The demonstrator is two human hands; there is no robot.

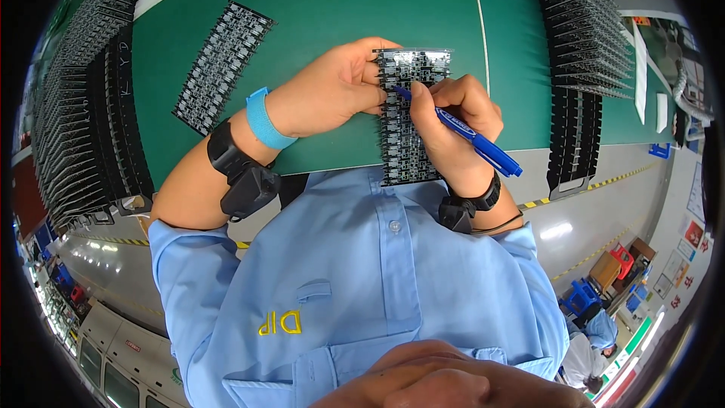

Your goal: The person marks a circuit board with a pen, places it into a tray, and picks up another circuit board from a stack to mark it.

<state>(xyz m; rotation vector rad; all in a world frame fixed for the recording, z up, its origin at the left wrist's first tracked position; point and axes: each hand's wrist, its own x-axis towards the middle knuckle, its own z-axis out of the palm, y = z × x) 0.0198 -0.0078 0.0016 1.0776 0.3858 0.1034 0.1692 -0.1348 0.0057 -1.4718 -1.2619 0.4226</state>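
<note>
A long black panel of small circuit boards [402,147] stretches across the near edge of the green table, its near end overhanging toward my shirt. My left hand [336,83] is closed on the panel's left edge, near its far end. With my right hand [461,121] I grip a blue marker pen [477,143], capped at its back end. The pen's tip points left and meets the panel close to my left fingers; whether it touches the surface I cannot tell. A second circuit board panel [224,66] lies slanted on the table to the left.
Black slotted racks full of upright boards stand at both sides, a left rack [87,121] and a right rack [578,53]. The green table [325,0] has a pale line on its right part. Behind me are a floor with yellow-black tape and a person [585,359] at lower right.
</note>
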